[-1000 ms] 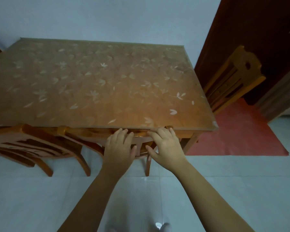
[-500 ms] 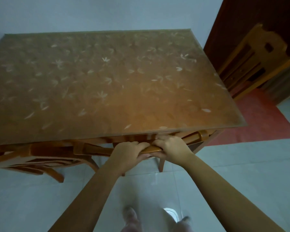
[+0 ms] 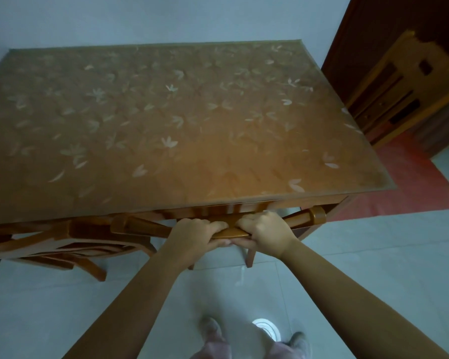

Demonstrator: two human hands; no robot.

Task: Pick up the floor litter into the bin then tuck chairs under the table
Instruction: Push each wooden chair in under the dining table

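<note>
Rectangular orange-brown wooden table with a clear leaf-printed cover point(image 3: 192, 125) is our landmark.

At the table's near edge we log an orange wooden chair with a curved top rail point(image 3: 233, 232). The rail sits just below the tabletop lip, the seat is hidden under the table, and two legs show beneath the edge.

The left hand point(image 3: 195, 234) is wrapped firmly over the rail's middle. The right hand point(image 3: 265, 231) grips the same rail just beside it, toward the table's right corner. We see the knuckles almost meeting.

The rail passes through both fists and runs on past them, rounded ends showing on either side.

A second orange wooden chair point(image 3: 62, 239) stands further left along the same near edge, partly under the table.

A third orange chair point(image 3: 399, 94) stands beyond the table's right side, by a flat red mat point(image 3: 412, 182).
</note>
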